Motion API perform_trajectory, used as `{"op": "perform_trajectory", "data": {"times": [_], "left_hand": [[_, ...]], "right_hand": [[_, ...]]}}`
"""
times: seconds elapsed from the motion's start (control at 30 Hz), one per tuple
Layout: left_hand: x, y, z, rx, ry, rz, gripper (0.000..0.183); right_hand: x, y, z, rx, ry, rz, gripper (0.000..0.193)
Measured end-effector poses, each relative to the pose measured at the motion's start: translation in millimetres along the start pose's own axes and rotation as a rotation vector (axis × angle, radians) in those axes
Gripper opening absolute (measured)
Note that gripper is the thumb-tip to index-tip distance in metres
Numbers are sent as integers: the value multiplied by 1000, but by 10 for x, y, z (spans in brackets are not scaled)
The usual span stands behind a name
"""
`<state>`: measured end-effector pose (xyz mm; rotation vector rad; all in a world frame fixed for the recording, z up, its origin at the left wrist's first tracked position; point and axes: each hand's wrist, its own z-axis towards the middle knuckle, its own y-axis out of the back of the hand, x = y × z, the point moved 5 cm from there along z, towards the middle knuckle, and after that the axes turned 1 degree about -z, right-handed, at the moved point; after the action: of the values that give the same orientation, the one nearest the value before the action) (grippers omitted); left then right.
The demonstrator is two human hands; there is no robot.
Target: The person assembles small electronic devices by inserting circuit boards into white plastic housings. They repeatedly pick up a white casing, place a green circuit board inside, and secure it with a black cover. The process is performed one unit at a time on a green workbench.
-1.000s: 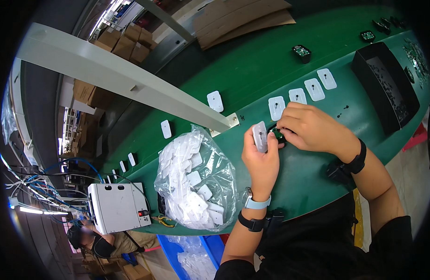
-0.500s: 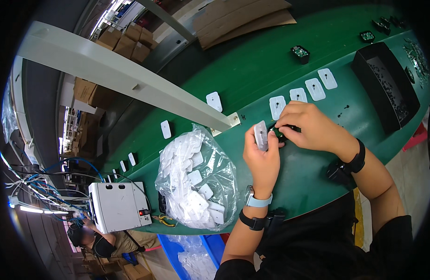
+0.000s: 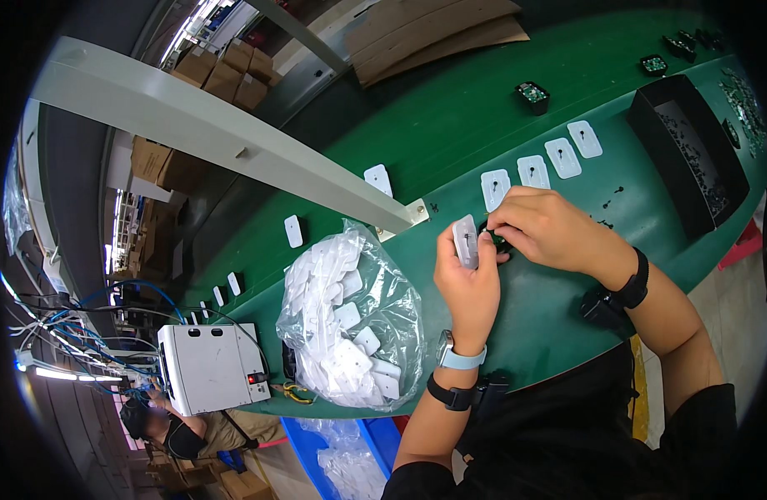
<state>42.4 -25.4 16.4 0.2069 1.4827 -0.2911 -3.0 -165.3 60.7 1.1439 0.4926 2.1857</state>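
My left hand (image 3: 468, 292) is closed around a white plastic cover (image 3: 465, 237), which stands tilted with its hollow side showing. Against that cover, between both hands, is a small black housing (image 3: 503, 247) with a bit of green board in it, mostly hidden by fingers. The fingers of my right hand (image 3: 554, 227) are pinched together at the housing's upper edge; what lies between the fingertips is too small to name. Just beyond the hands, several white covers (image 3: 563, 157) lie in a row, hollow side up, each with a small dark piece inside.
A clear bag of white covers (image 3: 350, 325) lies left. At right stands a black bin (image 3: 692, 158) of small dark parts. A pale post (image 3: 233, 150) rises ahead. The green belt (image 3: 450, 108) carries a black housing (image 3: 532, 97) and white covers. A person (image 3: 179, 429) is far left.
The pieces on the green belt have shifted slightly to the left. My right hand has moved a little at the housing; my left hand keeps its place.
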Motion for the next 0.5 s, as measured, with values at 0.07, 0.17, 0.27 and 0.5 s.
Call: {"op": "perform_trajectory", "data": {"times": [0.07, 0.17, 0.27, 0.5], "left_hand": [[9, 14, 5, -6, -5, -13, 16], [10, 25, 10, -16, -14, -41, 16], [6, 25, 18, -16, -11, -50, 16], [1, 16, 7, -1, -31, 18, 15]], "right_hand": [[10, 2, 8, 5, 0, 15, 16], [14, 24, 22, 13, -17, 42, 15], [-1, 42, 14, -11, 39, 13, 16], [32, 15, 17, -26, 79, -25, 17]]}}
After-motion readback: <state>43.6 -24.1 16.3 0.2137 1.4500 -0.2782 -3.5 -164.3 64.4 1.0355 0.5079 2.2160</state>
